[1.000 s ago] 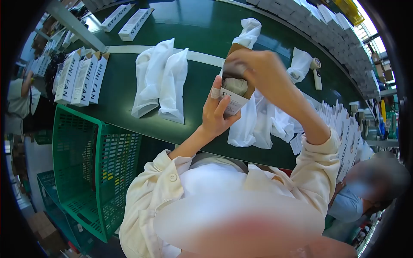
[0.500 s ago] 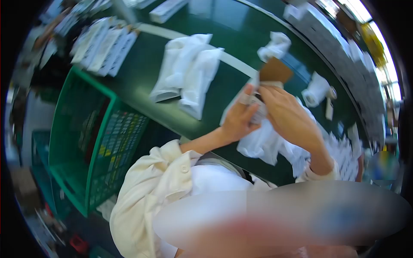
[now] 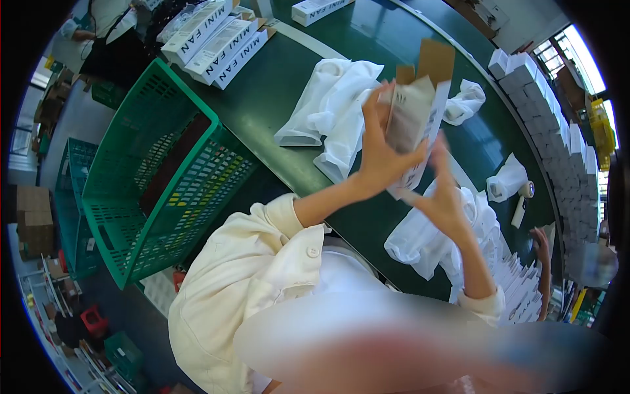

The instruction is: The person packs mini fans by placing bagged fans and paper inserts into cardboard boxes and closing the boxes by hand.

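Note:
A white fan carton (image 3: 426, 134) stands tilted above the table, its brown inner flaps open at the top. My left hand (image 3: 384, 148) grips it from the left, thumb across the front and fingers behind. The carton's near face looks greyish and translucent; what is inside I cannot make out. My right hand (image 3: 446, 197) is at the carton's lower right, fingers spread and partly blurred, thumb by its bottom end. White bagged items (image 3: 331, 98) lie left of the carton, and more white bags (image 3: 426, 236) lie beneath my right hand.
A green crate (image 3: 190, 157) stands at the table's left edge. MINI FAN boxes (image 3: 216, 46) lie at the far left. White boxes (image 3: 545, 111) are stacked along the right. A small white fan (image 3: 523, 200) lies near a bag (image 3: 505, 180). Another person's hand (image 3: 541, 246) is at the right.
My right hand has moved from the carton's open top down to its lower right side. The carton is more upright, still in my left hand. The camera view has shifted.

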Motion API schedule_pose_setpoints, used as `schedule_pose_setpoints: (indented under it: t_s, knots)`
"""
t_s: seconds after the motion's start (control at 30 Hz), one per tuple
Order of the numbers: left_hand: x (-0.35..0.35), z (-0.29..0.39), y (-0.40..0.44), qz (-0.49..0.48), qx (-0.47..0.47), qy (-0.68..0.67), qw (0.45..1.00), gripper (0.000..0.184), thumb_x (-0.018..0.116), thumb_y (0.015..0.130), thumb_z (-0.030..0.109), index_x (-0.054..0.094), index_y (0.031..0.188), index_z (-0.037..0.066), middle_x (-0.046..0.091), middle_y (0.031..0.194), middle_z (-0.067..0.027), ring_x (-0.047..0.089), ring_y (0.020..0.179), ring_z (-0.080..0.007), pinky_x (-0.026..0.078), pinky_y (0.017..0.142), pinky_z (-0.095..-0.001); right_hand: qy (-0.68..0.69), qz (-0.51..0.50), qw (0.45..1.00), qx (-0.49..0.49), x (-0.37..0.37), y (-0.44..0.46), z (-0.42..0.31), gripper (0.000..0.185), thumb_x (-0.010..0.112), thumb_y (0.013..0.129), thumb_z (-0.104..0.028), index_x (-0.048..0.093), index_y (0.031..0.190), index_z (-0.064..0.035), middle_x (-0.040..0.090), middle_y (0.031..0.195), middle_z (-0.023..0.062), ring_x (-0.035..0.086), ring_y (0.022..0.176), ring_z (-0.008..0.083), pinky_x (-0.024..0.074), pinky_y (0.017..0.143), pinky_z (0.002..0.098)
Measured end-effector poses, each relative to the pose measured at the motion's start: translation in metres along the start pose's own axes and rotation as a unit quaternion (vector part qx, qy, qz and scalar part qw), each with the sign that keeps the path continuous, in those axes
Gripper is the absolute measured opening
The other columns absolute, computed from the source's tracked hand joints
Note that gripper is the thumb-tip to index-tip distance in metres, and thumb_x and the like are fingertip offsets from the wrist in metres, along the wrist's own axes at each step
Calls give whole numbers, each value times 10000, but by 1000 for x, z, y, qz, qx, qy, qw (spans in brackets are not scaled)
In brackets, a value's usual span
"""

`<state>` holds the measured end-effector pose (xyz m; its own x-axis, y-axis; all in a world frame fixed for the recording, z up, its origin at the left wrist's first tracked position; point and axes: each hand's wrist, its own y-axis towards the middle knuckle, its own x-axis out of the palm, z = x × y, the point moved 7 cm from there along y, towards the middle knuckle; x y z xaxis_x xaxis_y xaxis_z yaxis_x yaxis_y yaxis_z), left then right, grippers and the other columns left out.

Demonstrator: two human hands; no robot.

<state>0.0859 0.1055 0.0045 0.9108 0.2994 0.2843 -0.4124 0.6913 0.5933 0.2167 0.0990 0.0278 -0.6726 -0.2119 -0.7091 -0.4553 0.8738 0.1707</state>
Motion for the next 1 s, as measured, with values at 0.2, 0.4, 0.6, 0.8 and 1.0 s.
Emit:
schedule_pose_setpoints:
  t_s: [0.2,0.4,0.6,0.8,1.0]
  knots:
    - [-78,-15,122,-201,-31,163,966,399,671,791,123,545,1169,104,574,1126,-84,519,1100,-248,403,951,-358,428,-3,874,233,53,93,61,585,704,785,-294,460,1180,62,589,1035,157,597,898,218,488,803,328]
    - [-361,11,278,-1,114,792,600,707,694,755,423,481,1235,-51,577,1142,-229,580,1000,-356,462,871,-390,-2,150,985,89,-40,179,146,350,617,819,-223,568,1070,17,603,1064,143,599,899,235,477,772,328]
    - [-464,-34,288,-115,-102,734,662,864,700,748,387,257,1398,29,512,1245,-228,565,1053,-367,454,893,-379,-578,179,772,-194,30,183,169,256,573,788,-21,555,1036,-81,599,1053,117,602,946,256,458,880,354]
    - [-341,34,237,-100,-39,750,652,771,693,770,231,273,1413,159,525,1248,-185,583,1051,-308,468,885,-384,-417,47,868,-267,81,173,129,311,637,776,-43,545,1071,-75,589,1098,92,581,965,241,443,920,369]
    - [-149,66,72,-217,72,308,924,755,672,687,-3,359,1368,88,468,1269,-154,505,1111,-306,438,908,-371,380,472,793,-65,-114,109,69,381,635,783,-79,513,1132,11,587,1036,145,589,893,247,502,771,336]
